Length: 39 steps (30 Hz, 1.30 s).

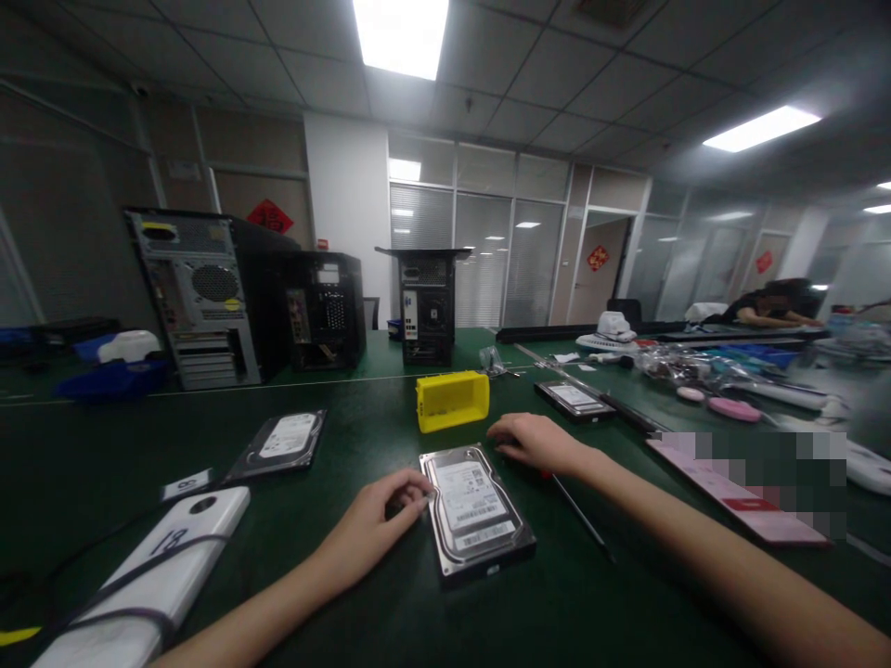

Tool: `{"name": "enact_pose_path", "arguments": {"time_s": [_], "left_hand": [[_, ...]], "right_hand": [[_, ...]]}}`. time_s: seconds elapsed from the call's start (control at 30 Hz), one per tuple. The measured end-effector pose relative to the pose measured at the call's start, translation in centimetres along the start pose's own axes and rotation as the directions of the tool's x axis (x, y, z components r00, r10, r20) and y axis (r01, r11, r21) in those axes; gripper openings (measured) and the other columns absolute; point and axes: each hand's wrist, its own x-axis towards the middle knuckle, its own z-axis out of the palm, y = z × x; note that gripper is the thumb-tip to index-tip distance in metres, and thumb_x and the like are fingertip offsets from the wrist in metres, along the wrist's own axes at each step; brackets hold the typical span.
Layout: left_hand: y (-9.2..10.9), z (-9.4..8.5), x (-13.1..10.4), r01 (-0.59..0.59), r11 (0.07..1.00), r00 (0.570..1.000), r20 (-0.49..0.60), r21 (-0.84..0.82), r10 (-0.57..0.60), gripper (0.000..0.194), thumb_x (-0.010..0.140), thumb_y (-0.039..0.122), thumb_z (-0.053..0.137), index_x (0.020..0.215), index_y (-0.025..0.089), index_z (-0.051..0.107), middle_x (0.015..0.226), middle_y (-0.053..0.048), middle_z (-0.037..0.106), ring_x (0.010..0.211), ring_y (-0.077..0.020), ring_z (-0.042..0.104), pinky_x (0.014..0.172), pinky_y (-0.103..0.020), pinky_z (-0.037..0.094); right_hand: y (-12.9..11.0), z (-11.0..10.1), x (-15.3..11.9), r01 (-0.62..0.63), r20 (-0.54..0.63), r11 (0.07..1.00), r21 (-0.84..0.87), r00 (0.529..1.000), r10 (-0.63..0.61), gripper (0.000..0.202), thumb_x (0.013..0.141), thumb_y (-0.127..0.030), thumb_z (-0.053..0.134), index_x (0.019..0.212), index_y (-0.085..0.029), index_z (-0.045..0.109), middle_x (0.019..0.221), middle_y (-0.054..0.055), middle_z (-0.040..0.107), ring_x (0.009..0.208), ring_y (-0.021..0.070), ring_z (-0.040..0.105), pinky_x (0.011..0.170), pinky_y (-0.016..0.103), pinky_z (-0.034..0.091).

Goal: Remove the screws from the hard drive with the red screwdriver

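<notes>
So, barely started: hard drive (475, 510) lying intact, lid on, left hand (380, 520) touching its edge, right hand (533, 441) flat on table (348, 575), both hands gripping nothing.

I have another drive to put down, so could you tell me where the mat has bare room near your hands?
Bare mat lies ahead of the left hand, between the second hard drive and the yellow bin. More lies near the bottom edge, below the hard drive between both forearms. It is crowded by the right hand: a screwdriver, papers and another drive.
</notes>
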Motion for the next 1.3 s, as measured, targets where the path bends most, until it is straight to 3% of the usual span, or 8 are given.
{"name": "enact_pose_path", "arguments": {"time_s": [0.17,0.53,0.8,1.0,1.3], "left_hand": [[0.1,-0.1,0.0,0.009,1.000,1.000,0.006,0.008,-0.009,0.020,0.086,0.028,0.047,0.098,0.017,0.059,0.089,-0.001,0.061,0.083,-0.0166,0.056,0.075,-0.026,0.042],[0.0,-0.1,0.0,0.020,1.000,1.000,0.000,0.009,-0.020,0.022,0.087,0.031,0.047,0.100,0.018,0.058,0.090,-0.002,0.061,0.084,-0.0172,0.056,0.075,-0.027,0.043],[0.1,0.0,0.0,0.004,1.000,1.000,-0.006,0.009,-0.004,0.022,0.086,0.031,0.047,0.099,0.017,0.059,0.089,-0.002,0.061,0.084,-0.0178,0.056,0.075,-0.027,0.043],[0.1,0.0,0.0,0.007,1.000,1.000,0.003,0.017,-0.007,0.022,0.086,0.030,0.046,0.099,0.017,0.059,0.090,-0.003,0.061,0.084,-0.0173,0.056,0.075,-0.027,0.043],[0.3,-0.1,0.0,0.019,1.000,1.000,0.005,0.020,-0.019,0.022,0.087,0.031,0.046,0.099,0.017,0.059,0.090,-0.003,0.061,0.084,-0.0169,0.055,0.075,-0.026,0.043]], "right_hand": [[-0.9,1.7,0.9,-0.045,-0.092,0.987,0.156,0.994,0.060,0.028,0.087,-0.034,0.045,0.096,-0.018,0.066,0.096,0.006,0.066,0.085,0.0164,0.061,0.073,0.026,0.046],[-1.2,1.3,1.3,0.028,-0.093,0.950,0.310,0.996,0.001,0.025,0.084,-0.019,0.049,0.098,-0.015,0.070,0.098,0.007,0.070,0.088,0.0165,0.064,0.081,0.026,0.047],[-0.6,2.0,1.8,-0.063,-0.141,0.905,0.421,0.981,0.134,0.024,0.079,-0.022,0.057,0.097,-0.015,0.070,0.097,0.007,0.071,0.089,0.0181,0.065,0.084,0.029,0.048],[-0.7,2.1,2.0,-0.101,-0.119,0.851,0.516,0.975,0.188,0.023,0.076,-0.024,0.062,0.095,-0.013,0.070,0.094,0.007,0.071,0.086,0.0175,0.066,0.082,0.029,0.050],[-0.7,2.0,2.0,-0.104,-0.055,0.809,0.578,0.985,0.166,0.025,0.075,-0.025,0.063,0.096,-0.014,0.070,0.094,0.007,0.071,0.086,0.0171,0.067,0.082,0.029,0.051]]}}
